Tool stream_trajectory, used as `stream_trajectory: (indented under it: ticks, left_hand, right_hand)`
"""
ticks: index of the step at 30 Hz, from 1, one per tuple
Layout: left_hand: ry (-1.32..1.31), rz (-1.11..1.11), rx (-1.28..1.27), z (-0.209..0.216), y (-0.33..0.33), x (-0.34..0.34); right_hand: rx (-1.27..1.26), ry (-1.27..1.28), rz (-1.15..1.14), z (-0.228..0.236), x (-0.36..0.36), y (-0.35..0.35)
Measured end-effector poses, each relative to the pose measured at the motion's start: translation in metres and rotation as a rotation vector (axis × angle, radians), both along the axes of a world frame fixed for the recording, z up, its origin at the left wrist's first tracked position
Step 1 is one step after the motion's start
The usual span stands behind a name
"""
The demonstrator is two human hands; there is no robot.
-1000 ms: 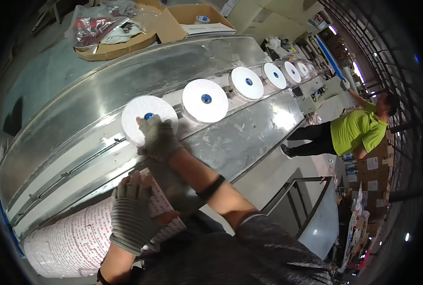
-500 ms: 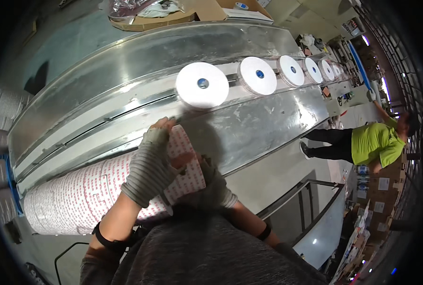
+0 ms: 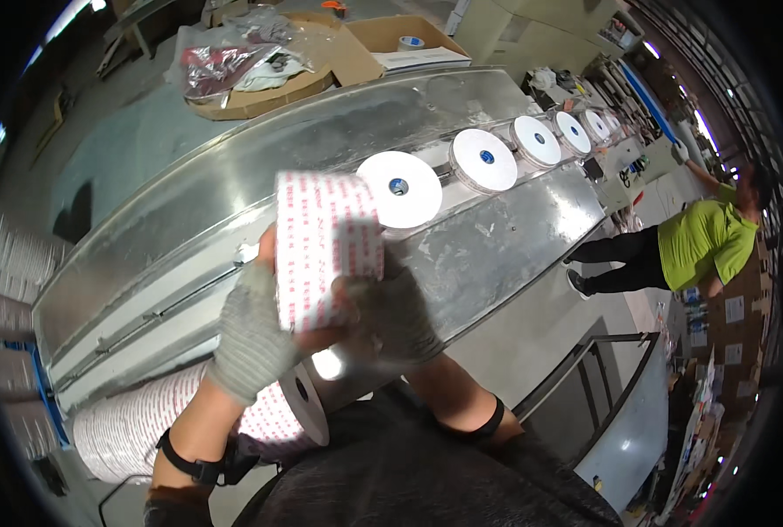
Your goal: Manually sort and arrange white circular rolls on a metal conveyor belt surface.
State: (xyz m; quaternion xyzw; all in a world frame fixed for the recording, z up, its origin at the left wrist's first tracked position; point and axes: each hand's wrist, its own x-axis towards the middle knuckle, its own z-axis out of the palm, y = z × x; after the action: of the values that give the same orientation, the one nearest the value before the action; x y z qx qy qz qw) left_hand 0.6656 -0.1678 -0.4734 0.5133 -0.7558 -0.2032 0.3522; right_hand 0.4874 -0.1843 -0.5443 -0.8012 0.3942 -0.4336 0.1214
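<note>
Head view: left hand [image 3: 255,336] and right hand [image 3: 398,314] grasp a roll [image 3: 325,250] between them, near a row of discs [image 3: 495,177].

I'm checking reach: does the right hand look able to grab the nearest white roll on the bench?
Probably not: the right hand is occupied, helping the left hand hold the printed roll, though the white roll looks close.

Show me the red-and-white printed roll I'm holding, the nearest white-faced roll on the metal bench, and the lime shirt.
Printed roll [image 3: 325,241]: head view, on its patterned outer side.
White-faced roll [image 3: 419,193]: head view, on its white face, right of the core.
Lime shirt [image 3: 704,244]: head view, on its torso part.
</note>
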Motion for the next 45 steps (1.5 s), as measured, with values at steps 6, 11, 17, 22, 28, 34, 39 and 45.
stream_trajectory:
  ticks: [6, 11, 17, 22, 28, 34, 39, 45]
  left_hand:
    - [0.885, 0.165, 0.647, 0.006, 0.017, 0.109]
    - [0.749, 0.458, 0.41, -0.074, 0.026, 0.121]
    - [0.805, 0.459, 0.526, -0.092, 0.03, 0.112]
    - [1.087, 0.246, 0.484, -0.04, 0.033, 0.055]
    - [0.912, 0.177, 0.451, -0.049, 0.037, 0.071]
    - [1.137, 0.518, 0.488, -0.042, 0.05, 0.11]
    - [0.912, 0.582, 0.263, -0.058, 0.043, 0.093]
    - [0.929, 0.467, 0.319, -0.05, 0.047, 0.088]
  right_hand:
    - [0.779, -0.785, 0.423, -0.011, -0.001, -0.002]
    - [0.316, 0.317, -0.122, -0.061, 0.036, -0.082]
    - [0.277, 0.335, -0.186, -0.104, 0.036, -0.073]
    - [0.284, -0.144, 0.26, -0.013, 0.089, 0.005]
    - [0.237, 0.02, 0.273, -0.005, 0.077, 0.0]
    - [1.36, -0.905, 0.481, -0.03, 0.045, -0.037]
    - [0.275, 0.545, -0.018, -0.106, 0.088, -0.076]
    - [0.157, -0.032, 0.215, -0.086, 0.071, -0.036]
